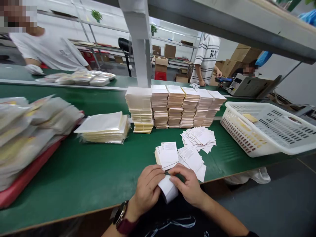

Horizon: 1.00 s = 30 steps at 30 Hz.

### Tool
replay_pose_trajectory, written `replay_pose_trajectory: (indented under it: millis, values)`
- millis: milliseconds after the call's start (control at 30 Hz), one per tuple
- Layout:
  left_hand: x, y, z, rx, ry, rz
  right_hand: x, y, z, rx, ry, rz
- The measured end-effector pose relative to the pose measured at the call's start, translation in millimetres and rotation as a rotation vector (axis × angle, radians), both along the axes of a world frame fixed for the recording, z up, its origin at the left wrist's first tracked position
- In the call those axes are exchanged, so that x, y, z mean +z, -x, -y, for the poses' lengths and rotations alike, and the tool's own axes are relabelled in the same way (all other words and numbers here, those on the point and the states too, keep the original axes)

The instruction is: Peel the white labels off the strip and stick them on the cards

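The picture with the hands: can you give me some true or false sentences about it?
1. The left hand wears a watch. True.
2. The right hand and left hand hold a curled white paper. True.
3. The white basket sits on the floor. False: it sits on the green table.
4. The tall paper stacks stand inside the basket. False: they stand on the table beside it.
5. A person in a striped shirt stands beyond the table. True.
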<state>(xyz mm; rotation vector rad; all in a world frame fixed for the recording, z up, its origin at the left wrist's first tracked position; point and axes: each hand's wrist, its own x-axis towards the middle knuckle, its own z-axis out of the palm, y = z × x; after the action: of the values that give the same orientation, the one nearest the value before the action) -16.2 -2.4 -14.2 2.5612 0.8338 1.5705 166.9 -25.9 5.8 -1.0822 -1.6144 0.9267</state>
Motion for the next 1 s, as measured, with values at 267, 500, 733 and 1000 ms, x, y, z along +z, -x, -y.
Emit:
replay_pose_trajectory:
  millis: [267,500,733,1000]
  values:
    - [-6.3,-2,3,0.032,0.101,0.141,7.3,3,1,0.078,0.082,0.105]
    - [-5.2,-1,6,0.023,0.187,0.089,0.9,7,4,0.057,0.047,0.087]
    - [-8.6,-2,5,0.063,0.183,-0.002,-3.8,6,9,-0.050,-0.367,0.263]
    - [-10.2,-4,2,0.128,0.134,-0.142,0.3,-21,-1,-0.280,-0.700,-0.066]
